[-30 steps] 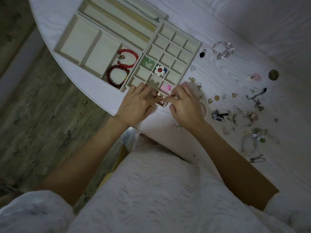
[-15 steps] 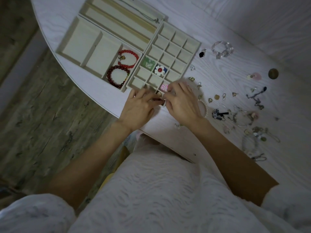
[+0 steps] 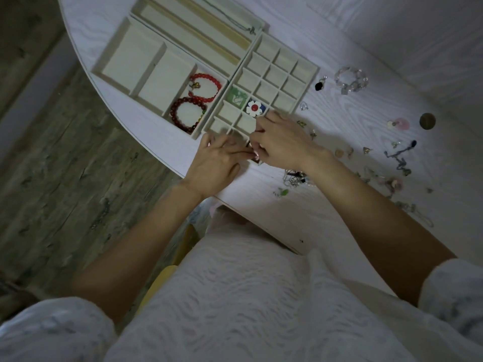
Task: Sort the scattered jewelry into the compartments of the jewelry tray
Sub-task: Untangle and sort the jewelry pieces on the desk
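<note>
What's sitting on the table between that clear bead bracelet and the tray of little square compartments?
In the head view, a small black pendant lies between the clear bead bracelet and the grid tray; otherwise that stretch is bare table.

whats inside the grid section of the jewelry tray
The beige grid section shows a green square piece and a white flower charm with a red centre in neighbouring cells. The right hand covers the near corner cells, so their contents are hidden.
</note>
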`<state>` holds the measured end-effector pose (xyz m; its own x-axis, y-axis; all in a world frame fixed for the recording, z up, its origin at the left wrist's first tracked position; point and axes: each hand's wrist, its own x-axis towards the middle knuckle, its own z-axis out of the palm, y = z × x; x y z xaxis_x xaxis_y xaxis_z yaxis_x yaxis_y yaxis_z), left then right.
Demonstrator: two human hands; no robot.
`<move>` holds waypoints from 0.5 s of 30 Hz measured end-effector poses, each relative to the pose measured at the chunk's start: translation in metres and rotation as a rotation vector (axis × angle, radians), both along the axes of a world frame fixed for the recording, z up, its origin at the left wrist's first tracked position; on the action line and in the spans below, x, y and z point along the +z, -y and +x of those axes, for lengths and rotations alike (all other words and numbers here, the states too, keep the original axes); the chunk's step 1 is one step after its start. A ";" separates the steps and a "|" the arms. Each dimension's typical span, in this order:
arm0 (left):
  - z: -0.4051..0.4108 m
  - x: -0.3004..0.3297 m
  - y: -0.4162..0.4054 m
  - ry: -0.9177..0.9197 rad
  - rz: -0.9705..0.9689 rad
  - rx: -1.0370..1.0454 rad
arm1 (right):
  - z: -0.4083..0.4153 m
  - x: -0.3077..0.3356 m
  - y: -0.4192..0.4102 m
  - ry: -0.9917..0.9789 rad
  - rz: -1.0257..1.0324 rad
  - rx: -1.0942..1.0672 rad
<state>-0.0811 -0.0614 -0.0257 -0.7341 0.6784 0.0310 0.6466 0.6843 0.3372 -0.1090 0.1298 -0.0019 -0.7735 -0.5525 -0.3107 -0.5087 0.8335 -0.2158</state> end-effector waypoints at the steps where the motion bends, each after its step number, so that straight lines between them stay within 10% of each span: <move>1: 0.000 -0.001 0.000 -0.006 -0.004 0.001 | 0.001 -0.001 -0.002 0.001 -0.025 -0.003; 15: -0.004 -0.003 -0.003 -0.022 0.040 0.022 | 0.016 -0.003 -0.016 -0.144 -0.110 -0.003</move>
